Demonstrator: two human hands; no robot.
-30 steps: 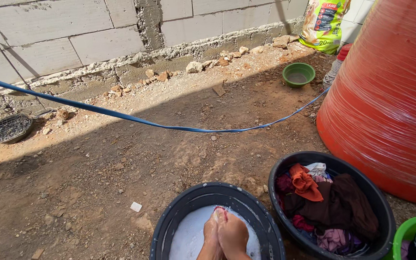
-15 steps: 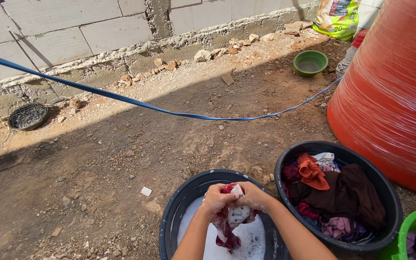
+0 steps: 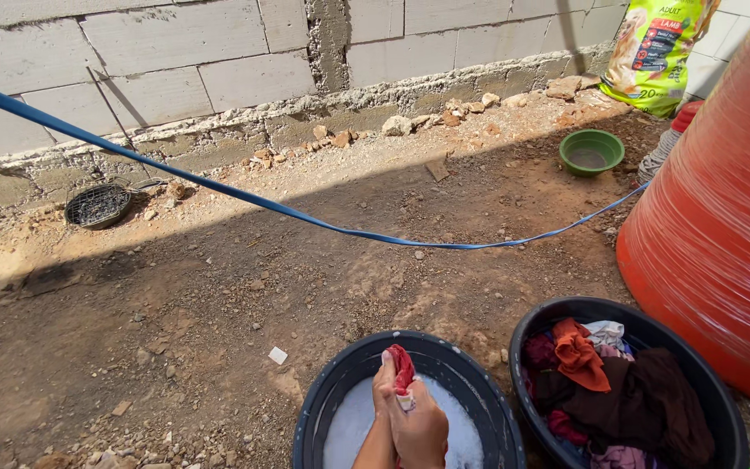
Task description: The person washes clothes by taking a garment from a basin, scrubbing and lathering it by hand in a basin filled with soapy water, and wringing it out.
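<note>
Scrubbing a red cloth [image 3: 401, 365] between my left hand [image 3: 384, 393] and right hand [image 3: 423, 426], both clenched on it (over the suds, near the basin's [image 3: 323, 408] front rim); I'd rub again next.

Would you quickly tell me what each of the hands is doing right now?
Left hand: closed on the red cloth over the soapy basin.
Right hand: closed on the same red cloth, pressed against the left hand.

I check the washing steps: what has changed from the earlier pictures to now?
Both hands, left hand and right hand, which held the red cloth spread open above the suds, are now pressed together around it, lower over the soapy basin. The grip never let go. The basin of clothes and blue line stayed.
</note>
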